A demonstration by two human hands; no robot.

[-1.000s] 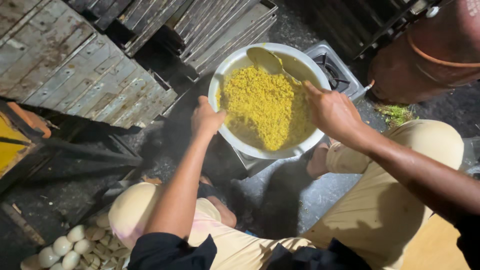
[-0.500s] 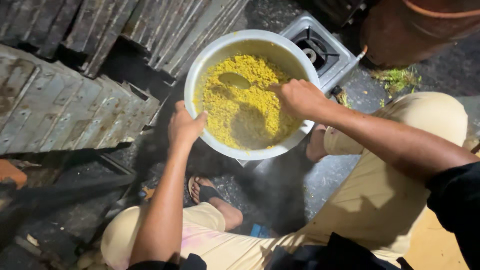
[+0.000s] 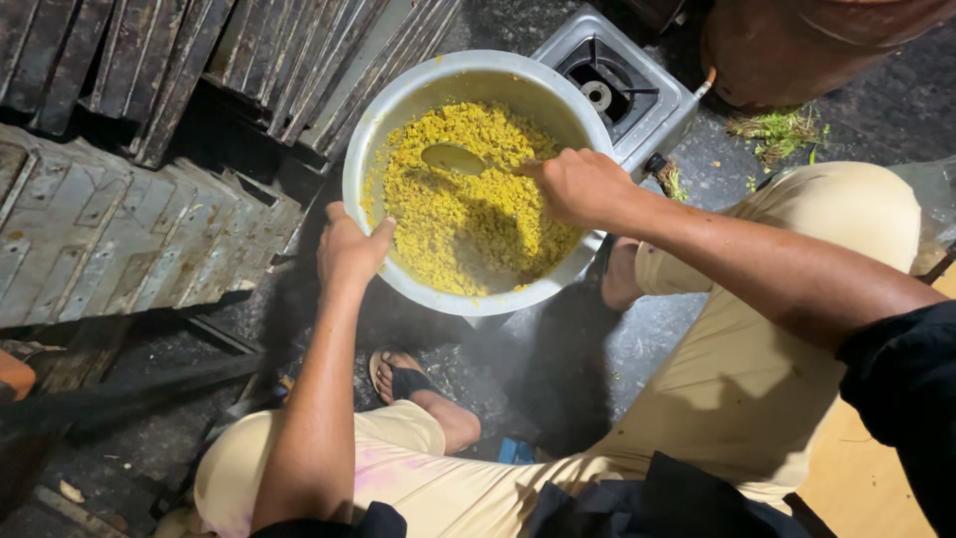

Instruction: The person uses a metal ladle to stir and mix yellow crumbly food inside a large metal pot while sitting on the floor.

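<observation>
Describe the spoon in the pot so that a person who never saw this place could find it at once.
Look first at the big round metal pot of yellow crumbly food on the ground by the small gas stove. The spoon lies in its upper half, with the right hand on its handle. Its smooth, grey-gold oval bowl is the only plain shape in the grainy yellow.

Dark wet floor (image 3: 876, 110); stacked metal trays (image 3: 119, 229) left; gas stove (image 3: 617, 85); clay pot (image 3: 797, 45).
</observation>
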